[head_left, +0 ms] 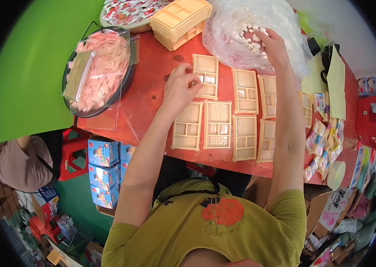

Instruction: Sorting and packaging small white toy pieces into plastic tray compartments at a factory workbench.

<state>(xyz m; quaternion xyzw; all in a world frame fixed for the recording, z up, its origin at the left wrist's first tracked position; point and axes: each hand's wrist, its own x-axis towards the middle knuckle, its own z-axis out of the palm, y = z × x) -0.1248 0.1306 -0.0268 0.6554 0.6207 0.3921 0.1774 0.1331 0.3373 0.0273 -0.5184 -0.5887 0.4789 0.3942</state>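
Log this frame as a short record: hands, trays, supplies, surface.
left_hand: left hand at the left edge of a cream rectangular plastic compartment tray; grip unclear
right_hand: right hand among small white chunks in a translucent plastic bag
other_trays: matching cream trays in rough rows, some partly hidden by the right forearm
supplies_left: round black basin of flat pink pieces
supplies_right: small multicoloured packets
supplies_far: stacked cream plastic trays
surface: red tabletop

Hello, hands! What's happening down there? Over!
Left hand at divided tray. Right hand at white pieces in plastic bag. Right forearm partly hides other trays.
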